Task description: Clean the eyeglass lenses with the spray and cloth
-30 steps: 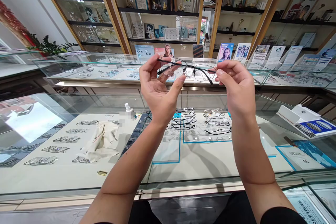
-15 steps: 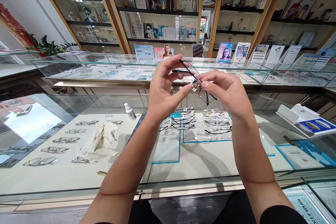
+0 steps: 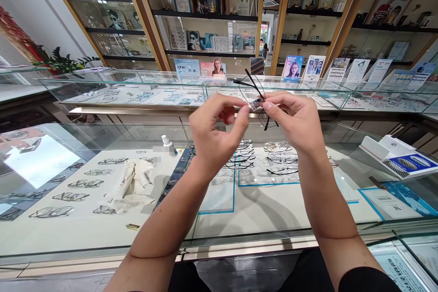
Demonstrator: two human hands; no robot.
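My right hand [image 3: 296,121] pinches a pair of thin black-framed eyeglasses [image 3: 255,83] near the middle of the frame. The eyeglasses are held up above the counter with their temples unfolded, one lens rim toward the upper left and the other lower down. A small clear tag [image 3: 255,104] sits at the frame beside my right fingertips. My left hand [image 3: 219,132] has thumb and index finger closed at the left edge of this tag, the other fingers curled. Beneath my hands, several eyeglasses [image 3: 280,159] stand in rows on the glass counter.
A crumpled pale cloth [image 3: 135,185] and a white spray bottle [image 3: 167,142] lie to the left, near more eyeglasses [image 3: 70,196]. A white and blue box [image 3: 405,159] stands at the right. Behind runs another glass display case [image 3: 157,96], with shelves [image 3: 205,16] beyond.
My left hand has come off the upper part of the eyeglasses and moved down to the clear tag. The eyeglasses have shifted and turned slightly in my right hand.
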